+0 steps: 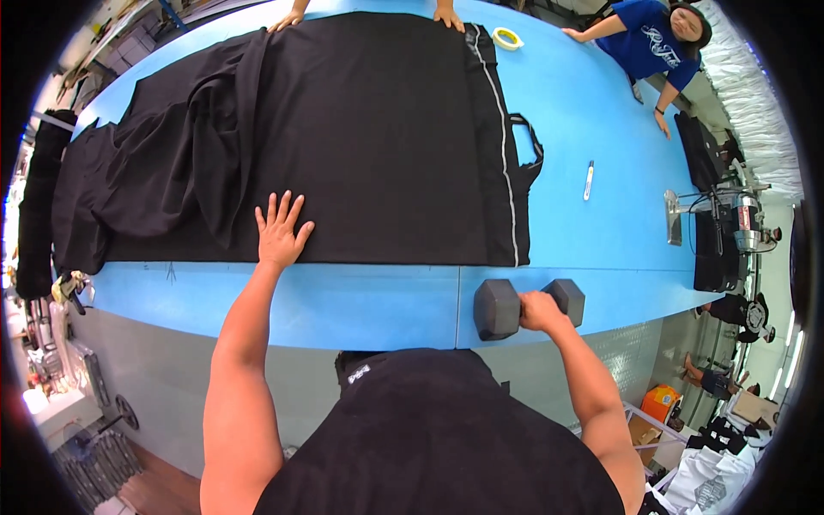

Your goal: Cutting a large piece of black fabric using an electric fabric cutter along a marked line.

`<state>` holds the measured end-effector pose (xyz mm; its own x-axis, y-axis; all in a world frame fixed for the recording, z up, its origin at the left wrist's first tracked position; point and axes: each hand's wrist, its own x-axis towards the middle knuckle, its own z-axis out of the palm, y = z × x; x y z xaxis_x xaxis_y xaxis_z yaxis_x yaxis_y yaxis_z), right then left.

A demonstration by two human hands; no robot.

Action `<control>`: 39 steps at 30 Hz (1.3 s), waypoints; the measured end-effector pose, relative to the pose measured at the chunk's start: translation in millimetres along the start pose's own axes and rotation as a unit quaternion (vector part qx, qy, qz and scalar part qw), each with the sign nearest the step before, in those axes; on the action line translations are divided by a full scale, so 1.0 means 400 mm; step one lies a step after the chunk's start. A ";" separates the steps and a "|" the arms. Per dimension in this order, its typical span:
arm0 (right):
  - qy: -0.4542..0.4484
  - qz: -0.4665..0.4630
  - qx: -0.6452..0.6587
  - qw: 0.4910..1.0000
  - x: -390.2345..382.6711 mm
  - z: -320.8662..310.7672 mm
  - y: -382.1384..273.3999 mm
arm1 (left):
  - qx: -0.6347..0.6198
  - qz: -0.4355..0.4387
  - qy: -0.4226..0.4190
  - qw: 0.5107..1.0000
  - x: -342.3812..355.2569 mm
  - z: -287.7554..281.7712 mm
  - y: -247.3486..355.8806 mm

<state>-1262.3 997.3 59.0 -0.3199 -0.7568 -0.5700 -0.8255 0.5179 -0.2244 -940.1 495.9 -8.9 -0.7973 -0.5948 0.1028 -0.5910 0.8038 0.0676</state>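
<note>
Black fabric (369, 146) lies spread over the blue table (566, 223), smooth in the middle and rumpled in loose folds toward the left. A pale stripe (501, 129) runs along its right edge. My left hand (281, 232) rests flat on the fabric near its front edge, fingers spread. By the table's front edge, my right hand (539, 311) is wrapped round the handle of a dark hexagonal dumbbell (497, 309). The dumbbell is at the blue surface, right of the fabric's corner; whether it bears on the table I cannot tell.
Another person's hands (448, 17) touch the fabric's far edge. A person in a blue shirt (650, 39) leans on the table at the far right. A tape roll (507, 39) and a marker (589, 180) lie right of the fabric. A cutting machine (745, 225) stands at the right end.
</note>
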 end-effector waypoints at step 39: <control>0.183 0.018 -0.103 0.977 0.311 -0.246 -0.525 | -0.138 0.009 -0.005 0.990 0.009 -0.014 -0.024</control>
<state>-1174.4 754.9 112.8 -0.4643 -0.8512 -0.2447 -0.8748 0.4839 -0.0232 -936.6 486.2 -3.7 -0.8090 -0.5798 0.0969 -0.5219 0.7842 0.3356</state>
